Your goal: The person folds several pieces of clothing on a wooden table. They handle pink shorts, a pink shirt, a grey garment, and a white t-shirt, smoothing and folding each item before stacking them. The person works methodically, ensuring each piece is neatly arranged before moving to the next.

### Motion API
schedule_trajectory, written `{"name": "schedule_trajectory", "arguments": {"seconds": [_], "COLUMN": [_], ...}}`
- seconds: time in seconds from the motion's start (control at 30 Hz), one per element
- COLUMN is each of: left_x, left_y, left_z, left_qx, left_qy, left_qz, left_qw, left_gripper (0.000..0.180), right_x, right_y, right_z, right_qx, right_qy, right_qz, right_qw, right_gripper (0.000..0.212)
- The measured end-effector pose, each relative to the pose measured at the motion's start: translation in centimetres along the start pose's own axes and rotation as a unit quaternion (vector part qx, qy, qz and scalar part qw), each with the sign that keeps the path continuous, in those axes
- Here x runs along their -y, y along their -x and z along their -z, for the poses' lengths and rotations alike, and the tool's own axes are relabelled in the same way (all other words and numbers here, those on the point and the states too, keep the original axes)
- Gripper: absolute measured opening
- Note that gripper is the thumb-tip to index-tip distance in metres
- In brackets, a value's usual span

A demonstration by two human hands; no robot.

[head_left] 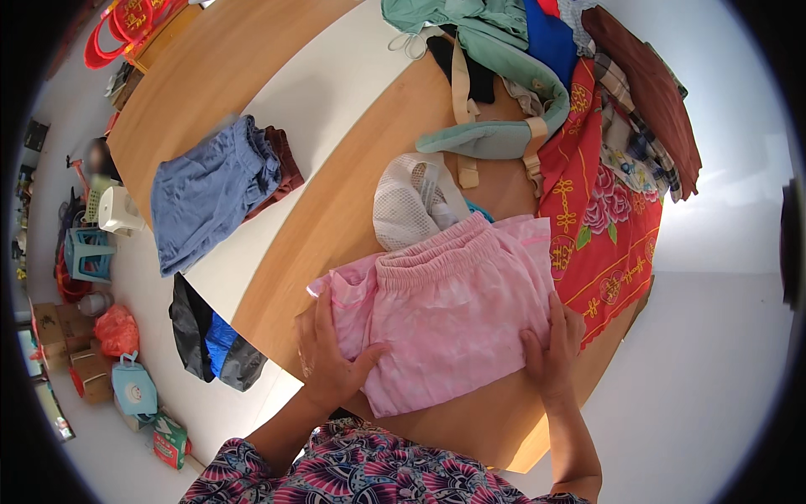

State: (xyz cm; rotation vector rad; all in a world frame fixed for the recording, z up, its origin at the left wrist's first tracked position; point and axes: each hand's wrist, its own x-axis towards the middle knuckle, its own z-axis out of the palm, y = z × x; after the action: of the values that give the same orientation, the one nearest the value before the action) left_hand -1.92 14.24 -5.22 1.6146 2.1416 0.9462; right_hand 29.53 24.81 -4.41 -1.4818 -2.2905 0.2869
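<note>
A pair of pink shorts [453, 315] with a gathered elastic waistband lies flat on the wooden table, waistband toward the far side. Beneath it, a second pink garment [353, 290] shows at the left and upper right. My left hand [330, 353] rests on the left edge of the pink cloth, fingers stretched forward and thumb spread over the shorts. Along the right edge lies my right hand [552, 349], its thumb on the shorts and its fingers extended beside it. A white mesh item [410, 200] sits just beyond the waistband, partly covered by it.
Folded blue shorts [214, 189] lie over a dark red garment [284, 168] at the left. A green padded strap carrier [491, 139], red floral cloth [600, 244] and other clothes are piled at the far right. Stools, boxes and bags stand on the floor left.
</note>
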Motion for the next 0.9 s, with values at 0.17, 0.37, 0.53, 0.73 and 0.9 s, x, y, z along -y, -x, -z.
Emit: {"name": "schedule_trajectory", "arguments": {"seconds": [0.17,0.37,0.53,0.73,0.9], "left_x": [0.4,0.9,0.9,2.0,2.1], "left_y": [-0.5,-1.2,-3.5,-5.3,-4.5], "left_z": [0.7,1.8,4.1,5.0,4.1], "left_qx": [0.001,0.049,0.117,0.202,0.155], "left_qy": [0.026,0.106,0.245,0.305,0.386], "left_qz": [-0.011,0.057,0.135,0.191,0.175], "left_qw": [1.000,0.992,0.953,0.911,0.892], "left_gripper": [0.086,0.075,0.077,0.075,0.063], "right_x": [1.1,9.2,11.8,13.4,15.0], "right_y": [-2.0,-10.1,-13.9,-13.2,-9.3], "right_z": [1.1,1.7,-1.0,0.0,4.1], "right_qx": [0.037,0.062,0.135,0.135,0.045], "right_qy": [0.011,-0.018,0.017,0.064,0.028], "right_qz": [-0.024,0.134,0.229,0.160,0.117], "right_qw": [0.999,0.989,0.964,0.976,0.992], "right_gripper": [0.063,0.059,0.057,0.038,0.012]}}
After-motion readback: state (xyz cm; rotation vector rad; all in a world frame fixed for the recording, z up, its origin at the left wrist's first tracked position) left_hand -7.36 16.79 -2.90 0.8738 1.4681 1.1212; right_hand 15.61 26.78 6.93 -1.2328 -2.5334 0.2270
